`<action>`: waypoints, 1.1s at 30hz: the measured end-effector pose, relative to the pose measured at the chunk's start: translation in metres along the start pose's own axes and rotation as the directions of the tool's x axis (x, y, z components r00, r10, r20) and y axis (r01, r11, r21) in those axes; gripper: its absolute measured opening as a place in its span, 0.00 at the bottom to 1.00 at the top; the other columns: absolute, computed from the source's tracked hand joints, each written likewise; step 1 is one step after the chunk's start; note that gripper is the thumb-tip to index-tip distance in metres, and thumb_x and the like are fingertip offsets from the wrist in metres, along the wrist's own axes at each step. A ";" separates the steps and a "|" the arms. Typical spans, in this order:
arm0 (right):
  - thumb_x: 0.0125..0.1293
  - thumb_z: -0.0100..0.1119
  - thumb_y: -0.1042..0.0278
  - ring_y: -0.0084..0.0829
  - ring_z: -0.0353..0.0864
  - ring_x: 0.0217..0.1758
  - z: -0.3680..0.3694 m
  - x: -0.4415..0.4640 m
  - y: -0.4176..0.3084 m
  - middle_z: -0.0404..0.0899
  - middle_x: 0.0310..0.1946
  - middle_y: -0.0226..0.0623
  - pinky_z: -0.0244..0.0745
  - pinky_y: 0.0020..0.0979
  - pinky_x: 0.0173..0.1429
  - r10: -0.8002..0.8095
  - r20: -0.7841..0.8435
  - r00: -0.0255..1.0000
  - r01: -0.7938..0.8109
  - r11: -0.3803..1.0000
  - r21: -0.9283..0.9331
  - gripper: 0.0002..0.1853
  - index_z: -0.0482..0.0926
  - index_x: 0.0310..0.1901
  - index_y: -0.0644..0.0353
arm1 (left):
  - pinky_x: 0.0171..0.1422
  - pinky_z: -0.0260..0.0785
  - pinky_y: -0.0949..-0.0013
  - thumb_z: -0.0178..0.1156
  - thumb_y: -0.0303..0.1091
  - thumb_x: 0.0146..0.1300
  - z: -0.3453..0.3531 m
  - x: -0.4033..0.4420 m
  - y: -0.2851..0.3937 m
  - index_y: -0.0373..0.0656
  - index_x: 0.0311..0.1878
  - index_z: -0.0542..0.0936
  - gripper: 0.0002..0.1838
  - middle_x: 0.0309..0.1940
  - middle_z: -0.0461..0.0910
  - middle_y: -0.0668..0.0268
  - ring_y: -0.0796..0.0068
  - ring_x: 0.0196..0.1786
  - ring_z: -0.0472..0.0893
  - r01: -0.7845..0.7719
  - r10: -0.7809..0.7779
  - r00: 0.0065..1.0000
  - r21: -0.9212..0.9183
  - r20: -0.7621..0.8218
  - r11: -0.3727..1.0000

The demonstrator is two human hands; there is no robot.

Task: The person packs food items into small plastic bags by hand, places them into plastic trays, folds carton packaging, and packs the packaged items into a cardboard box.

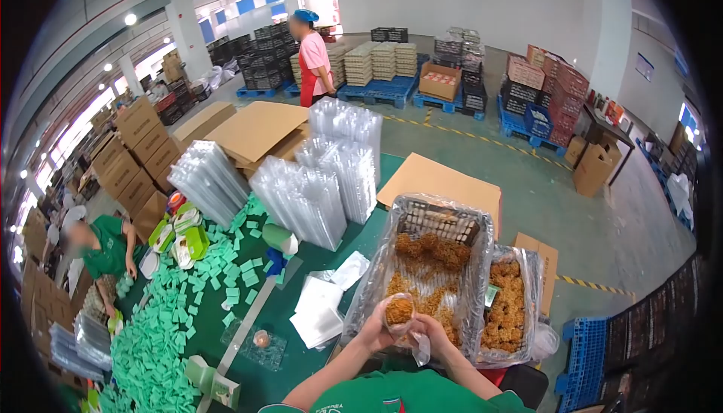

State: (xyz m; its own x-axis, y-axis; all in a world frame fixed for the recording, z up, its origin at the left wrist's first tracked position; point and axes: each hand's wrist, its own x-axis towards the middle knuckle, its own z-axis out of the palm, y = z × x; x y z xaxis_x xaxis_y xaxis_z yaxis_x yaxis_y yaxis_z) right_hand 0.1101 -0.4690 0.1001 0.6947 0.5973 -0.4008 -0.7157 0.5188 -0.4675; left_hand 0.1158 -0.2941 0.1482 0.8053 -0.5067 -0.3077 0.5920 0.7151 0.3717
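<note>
Over the near side of a lined crate point(482, 262), both of my hands are closed on a round brown crumb-coated ball point(399, 310) in clear plastic. My left hand point(375, 332) wraps the left side of the plastic. On the right, my right hand point(431, 330) grips it too, and a loose tail of clear film point(422, 349) hangs below. Inside the crate lie several brown crumb-coated pieces point(433, 251) and loose crumbs. Beside it stands a second lined crate point(503, 307) holding similar pieces.
Stacks of clear plastic trays point(301, 198) stand on the green table with many small green packets point(166, 338). White sheets point(320, 307) lie left of the crate. A co-worker in green point(109, 247) sits at left; another person point(312, 59) stands beyond. Blue pallets point(380, 91) carry stacked crates.
</note>
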 end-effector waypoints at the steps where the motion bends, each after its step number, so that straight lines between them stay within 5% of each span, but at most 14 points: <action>1: 0.64 0.47 0.58 0.22 0.72 0.23 0.006 0.002 0.002 0.75 0.22 0.30 0.65 0.23 0.27 0.009 -0.019 1.000 -0.009 1.000 -0.004 0.15 0.77 0.40 0.60 | 0.48 0.74 0.68 0.37 0.47 0.71 0.000 -0.003 0.000 0.47 0.57 0.69 0.20 0.45 0.76 0.63 0.70 0.46 0.78 -0.003 0.003 1.000 0.015 0.019 1.000; 4: 0.65 0.47 0.58 0.20 0.72 0.22 0.039 -0.010 0.001 0.75 0.23 0.26 0.64 0.21 0.25 -0.002 -0.143 0.990 -0.009 0.997 -0.079 0.13 0.75 0.40 0.57 | 0.50 0.72 0.66 0.38 0.45 0.71 -0.003 -0.012 0.000 0.47 0.59 0.67 0.19 0.46 0.75 0.63 0.70 0.47 0.77 -0.017 0.013 0.996 0.043 0.086 0.999; 10: 0.62 0.51 0.66 0.18 0.69 0.22 0.019 -0.006 0.000 0.72 0.22 0.25 0.63 0.21 0.25 -0.083 0.199 0.977 0.081 0.997 0.018 0.05 0.73 0.37 0.56 | 0.50 0.70 0.67 0.45 0.35 0.69 -0.001 -0.017 0.001 0.46 0.60 0.63 0.18 0.46 0.73 0.65 0.72 0.45 0.76 -0.009 -0.002 0.985 0.060 0.172 0.998; 13: 0.61 0.52 0.69 0.17 0.70 0.23 0.040 -0.007 -0.006 0.74 0.26 0.25 0.64 0.20 0.26 -0.195 -0.027 0.981 0.185 0.960 -0.208 0.06 0.74 0.39 0.57 | 0.51 0.69 0.67 0.48 0.34 0.67 0.000 -0.010 -0.001 0.45 0.61 0.62 0.19 0.45 0.73 0.65 0.73 0.46 0.75 -0.072 0.032 0.979 0.198 0.199 0.978; 22: 0.58 0.54 0.70 0.16 0.70 0.25 0.038 -0.014 -0.018 0.76 0.29 0.25 0.63 0.19 0.27 -0.311 -0.156 0.938 0.283 0.943 -0.176 0.14 0.75 0.46 0.62 | 0.61 0.64 0.63 0.57 0.44 0.62 0.016 -0.005 0.009 0.42 0.66 0.58 0.33 0.54 0.70 0.65 0.70 0.54 0.73 -0.017 -0.062 0.957 0.266 0.284 0.964; 29: 0.58 0.56 0.66 0.15 0.63 0.20 0.029 -0.018 -0.029 0.71 0.23 0.22 0.54 0.18 0.23 -0.339 -0.078 0.938 0.327 0.936 -0.130 0.13 0.76 0.43 0.63 | 0.65 0.59 0.67 0.58 0.33 0.62 0.016 0.004 0.017 0.39 0.68 0.57 0.33 0.60 0.66 0.64 0.71 0.62 0.66 0.029 -0.166 0.960 0.507 0.226 0.861; 33: 0.59 0.58 0.67 0.16 0.60 0.18 0.029 -0.022 -0.038 0.65 0.18 0.21 0.51 0.20 0.21 -0.397 -0.051 0.916 0.377 0.899 -0.225 0.06 0.74 0.31 0.59 | 0.63 0.61 0.69 0.59 0.32 0.62 0.024 0.001 0.023 0.40 0.66 0.60 0.30 0.59 0.68 0.66 0.75 0.60 0.68 -0.060 -0.098 0.965 0.570 0.243 0.819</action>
State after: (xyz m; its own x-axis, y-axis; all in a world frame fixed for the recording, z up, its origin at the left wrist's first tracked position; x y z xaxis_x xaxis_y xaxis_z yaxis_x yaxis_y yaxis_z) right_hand 0.1197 -0.4841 0.1492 0.9245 0.3098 -0.2220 -0.3653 0.5540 -0.7481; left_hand 0.1309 -0.2896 0.1780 0.7268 -0.6762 -0.1207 0.4545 0.3416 0.8227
